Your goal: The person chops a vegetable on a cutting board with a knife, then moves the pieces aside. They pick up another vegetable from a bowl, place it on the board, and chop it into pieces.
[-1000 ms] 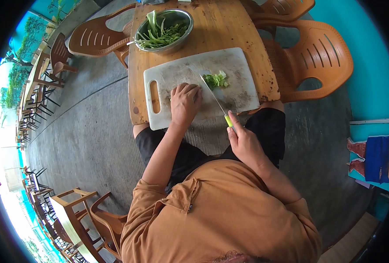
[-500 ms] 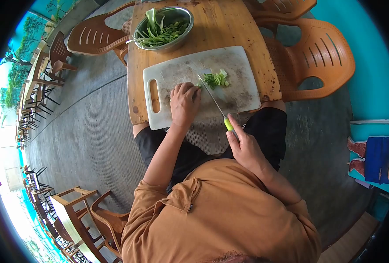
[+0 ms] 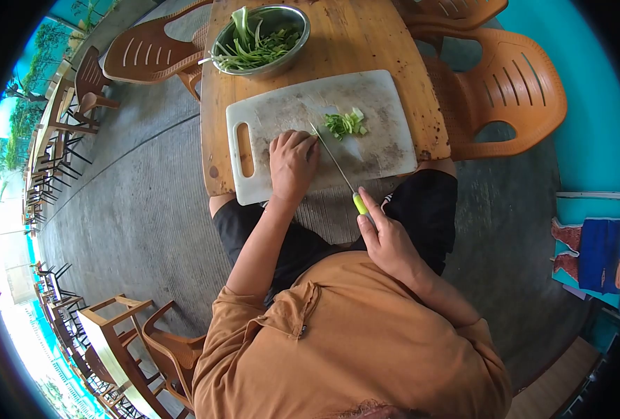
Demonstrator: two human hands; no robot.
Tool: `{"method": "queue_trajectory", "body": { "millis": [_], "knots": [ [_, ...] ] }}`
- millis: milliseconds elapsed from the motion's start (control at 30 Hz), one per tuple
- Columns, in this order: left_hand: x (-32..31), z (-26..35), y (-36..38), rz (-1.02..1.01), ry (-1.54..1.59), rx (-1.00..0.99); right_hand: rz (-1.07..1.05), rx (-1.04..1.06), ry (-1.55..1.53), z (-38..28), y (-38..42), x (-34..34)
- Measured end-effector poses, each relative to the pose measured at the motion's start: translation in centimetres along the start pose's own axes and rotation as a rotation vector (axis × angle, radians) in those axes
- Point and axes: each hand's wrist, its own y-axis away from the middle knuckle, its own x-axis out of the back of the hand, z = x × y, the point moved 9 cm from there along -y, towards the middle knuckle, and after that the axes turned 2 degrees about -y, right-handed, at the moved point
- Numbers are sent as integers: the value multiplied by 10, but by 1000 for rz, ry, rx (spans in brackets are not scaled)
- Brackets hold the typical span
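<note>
in the head view, the right hand point(image 3: 388, 237) is gripping a knife point(image 3: 339, 168) by its yellow-green handle point(image 3: 359, 203), the index finger reaching along the handle and the thumb pressing near its side; the remaining fingers are curling underneath, mostly out of sight. the blade is slanting away over the white cutting board point(image 3: 376, 157), its tip lying just beside the fingers of the left hand point(image 3: 293, 164). those left fingers are bending down and pressing close together against the board, with the back of the hand facing the camera; whatever they may be pinching is hiding beneath them, so i cannot tell how far they are closing or on what. the chopped greens point(image 3: 345, 123) are sitting in a small heap on the board, to the right of the blade's tip and apart from both hands. beyond the board, a metal bowl point(image 3: 290, 61) is standing on the wooden table point(image 3: 355, 42), holding long green stalks point(image 3: 257, 50), a few of them poking over the rim at its left. the stalks are overlapping, so the bottom of the bowl is staying hard to make out. the top border is cutting off the table's far end, and the thin blade is blurring into the board's stains.
</note>
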Motion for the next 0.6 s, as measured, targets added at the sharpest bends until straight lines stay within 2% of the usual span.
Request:
{"method": "queue_trajectory", "body": {
  "millis": [600],
  "knots": [
    [0, 3, 0, 26, -12, 5, 18, -4, 114, 9, -9, -9]
  ]
}}
